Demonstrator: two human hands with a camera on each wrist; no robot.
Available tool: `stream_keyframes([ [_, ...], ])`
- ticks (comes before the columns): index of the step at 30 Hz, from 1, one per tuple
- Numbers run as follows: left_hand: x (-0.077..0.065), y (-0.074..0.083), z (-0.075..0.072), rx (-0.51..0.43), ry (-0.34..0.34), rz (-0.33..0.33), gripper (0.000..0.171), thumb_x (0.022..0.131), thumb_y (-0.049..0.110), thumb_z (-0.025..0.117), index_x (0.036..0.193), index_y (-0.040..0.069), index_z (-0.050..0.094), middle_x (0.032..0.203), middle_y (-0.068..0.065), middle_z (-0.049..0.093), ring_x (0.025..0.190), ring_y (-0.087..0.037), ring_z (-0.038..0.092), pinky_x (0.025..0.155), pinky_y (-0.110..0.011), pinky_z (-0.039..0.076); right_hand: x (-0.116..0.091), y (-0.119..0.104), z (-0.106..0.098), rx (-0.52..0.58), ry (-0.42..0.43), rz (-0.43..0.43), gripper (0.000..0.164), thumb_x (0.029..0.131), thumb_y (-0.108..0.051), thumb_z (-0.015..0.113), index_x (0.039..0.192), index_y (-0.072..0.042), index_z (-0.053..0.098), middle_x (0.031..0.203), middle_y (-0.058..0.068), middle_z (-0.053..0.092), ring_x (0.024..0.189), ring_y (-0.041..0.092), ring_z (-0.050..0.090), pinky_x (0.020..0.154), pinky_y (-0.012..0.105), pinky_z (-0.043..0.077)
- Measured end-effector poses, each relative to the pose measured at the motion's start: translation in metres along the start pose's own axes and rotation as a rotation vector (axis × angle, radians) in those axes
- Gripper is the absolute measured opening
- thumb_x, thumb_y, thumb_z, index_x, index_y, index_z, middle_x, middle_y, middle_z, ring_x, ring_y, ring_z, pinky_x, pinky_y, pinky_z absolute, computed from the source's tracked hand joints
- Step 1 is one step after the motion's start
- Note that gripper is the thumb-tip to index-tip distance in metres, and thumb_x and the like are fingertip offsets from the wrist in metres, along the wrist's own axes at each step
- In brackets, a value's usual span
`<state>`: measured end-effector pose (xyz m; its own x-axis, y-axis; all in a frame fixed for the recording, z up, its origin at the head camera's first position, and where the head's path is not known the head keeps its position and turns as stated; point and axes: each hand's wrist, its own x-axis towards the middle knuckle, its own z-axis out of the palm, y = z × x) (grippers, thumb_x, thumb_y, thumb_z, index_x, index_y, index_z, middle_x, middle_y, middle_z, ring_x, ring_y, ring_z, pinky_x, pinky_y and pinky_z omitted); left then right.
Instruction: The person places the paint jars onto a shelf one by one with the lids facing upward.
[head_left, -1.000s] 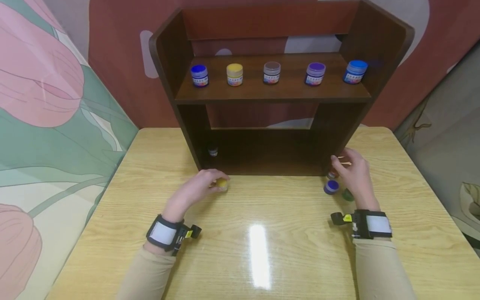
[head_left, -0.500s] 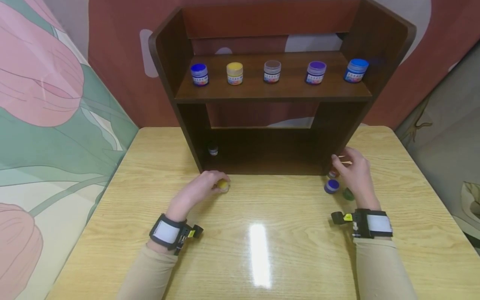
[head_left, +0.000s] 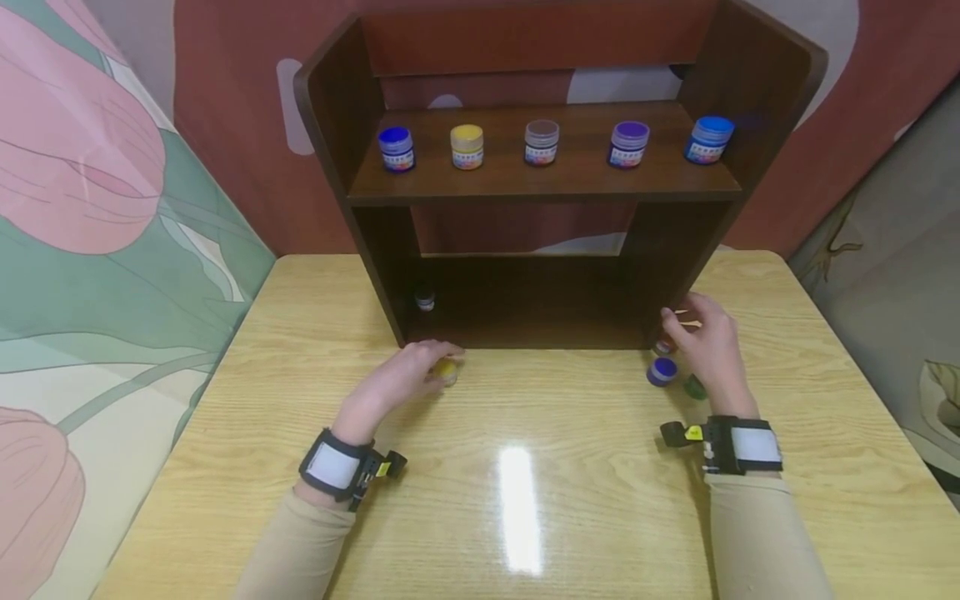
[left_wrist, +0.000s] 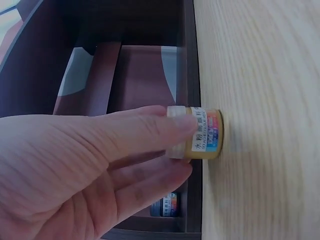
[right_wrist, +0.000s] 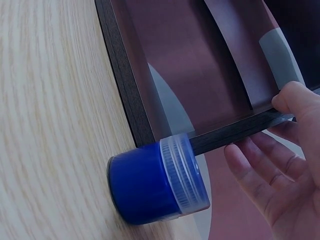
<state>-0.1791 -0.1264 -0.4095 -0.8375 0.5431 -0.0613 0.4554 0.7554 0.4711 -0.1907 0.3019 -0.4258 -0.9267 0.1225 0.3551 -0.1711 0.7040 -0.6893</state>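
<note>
My left hand [head_left: 397, 379] is at a small yellow paint jar [head_left: 447, 372] on the table, before the shelf's lower left corner. In the left wrist view the thumb [left_wrist: 175, 127] lies over the jar's lid and label, the fingers extended behind. My right hand [head_left: 708, 346] holds the front edge of the shelf's right side panel [right_wrist: 225, 135], thumb inside and fingers outside. Near it on the table stand a dark blue paint jar [head_left: 662, 372], a green jar [head_left: 695, 387] partly behind the hand, and a reddish jar [head_left: 663, 346] against the panel.
A dark brown two-tier shelf [head_left: 543, 200] stands at the back of the wooden table [head_left: 585, 467]. Several paint jars line its upper board, from a blue jar [head_left: 396, 150] to a light blue jar [head_left: 708, 140]. One small jar [head_left: 425, 298] sits inside the lower tier at left.
The left hand's fingers have straightened and spread a little around the yellow jar, which has shifted very slightly. The right hand keeps its hold on the shelf's side panel.
</note>
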Motion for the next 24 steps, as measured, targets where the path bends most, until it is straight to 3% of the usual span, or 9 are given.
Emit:
stream_keyframes([
  [3,-0.0004,0.0018,0.0006,-0.002,0.008,-0.003,0.05,0.084,0.006,0.078,0.132,0.007,0.061,0.129,-0.011,0.067,0.113,-0.025,0.064,0.098,-0.04,0.056,-0.0003,0.0003,0.0006,0.001,0.001,0.006,0.034,0.099,-0.027,0.06,0.12,-0.001,0.064,0.114,0.021,0.067,0.096,0.017,0.062,0.072,-0.004,0.042],
  [8,0.0005,0.0033,0.0026,0.055,0.041,0.006,0.042,0.085,0.007,0.078,0.125,0.006,0.065,0.122,-0.011,0.068,0.109,-0.025,0.065,0.094,-0.038,0.058,0.0006,0.0007,0.0008,0.0,0.004,0.008,0.034,0.099,-0.027,0.06,0.12,-0.001,0.064,0.115,0.02,0.067,0.089,-0.006,0.051,0.072,-0.004,0.042],
  [12,0.0023,0.0025,0.0061,0.086,0.056,-0.006,0.036,0.086,0.008,0.077,0.12,0.007,0.065,0.115,-0.009,0.068,0.101,-0.022,0.064,0.089,-0.036,0.058,0.0004,-0.0006,-0.0003,0.002,-0.009,0.015,0.035,0.099,-0.027,0.059,0.122,-0.001,0.063,0.117,0.021,0.067,0.095,0.014,0.064,0.072,-0.003,0.043],
  [15,0.003,0.0016,0.0076,0.085,0.07,-0.006,0.033,0.087,0.009,0.076,0.118,0.007,0.065,0.111,-0.009,0.067,0.097,-0.021,0.063,0.085,-0.035,0.058,-0.0003,-0.0019,-0.0013,0.0,-0.017,0.02,0.036,0.099,-0.028,0.059,0.124,-0.002,0.063,0.118,0.021,0.066,0.104,0.033,0.065,0.072,-0.003,0.043],
  [24,0.0038,0.001,0.0074,0.064,0.08,-0.041,0.027,0.086,0.008,0.077,0.108,0.008,0.062,0.098,-0.005,0.063,0.089,-0.019,0.059,0.079,-0.032,0.057,-0.0009,-0.0022,-0.0017,0.007,-0.024,0.026,0.036,0.1,-0.029,0.059,0.124,-0.003,0.062,0.118,0.021,0.066,0.105,0.034,0.065,0.073,-0.001,0.045],
])
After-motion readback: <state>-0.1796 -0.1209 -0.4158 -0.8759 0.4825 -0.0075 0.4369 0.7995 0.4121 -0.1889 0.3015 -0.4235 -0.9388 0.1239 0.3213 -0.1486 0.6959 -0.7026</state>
